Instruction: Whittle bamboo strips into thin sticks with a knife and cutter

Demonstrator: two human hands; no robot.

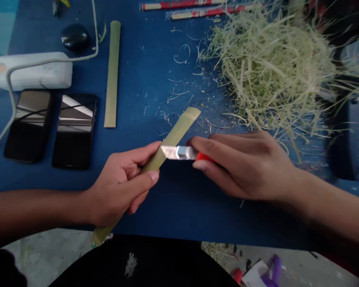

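Bamboo strip [179, 129] is positioned diagonally over the front edge of the table [185, 215]. Left hand [124, 183]: gripping the strip's middle, thumb against it. Right hand [242, 163]: pinching a craft knife [182, 152], blade against the strip. Heaped shavings [272, 67], right of and beyond the strip, suggest considerable cutting done; this strip's remaining work cannot be determined. Second strip [112, 75], left of and beyond the first, lies apart from both hands.

No lettering can be read. Marks on the red wrappers [182, 4] and one phone [74, 137] are too small.
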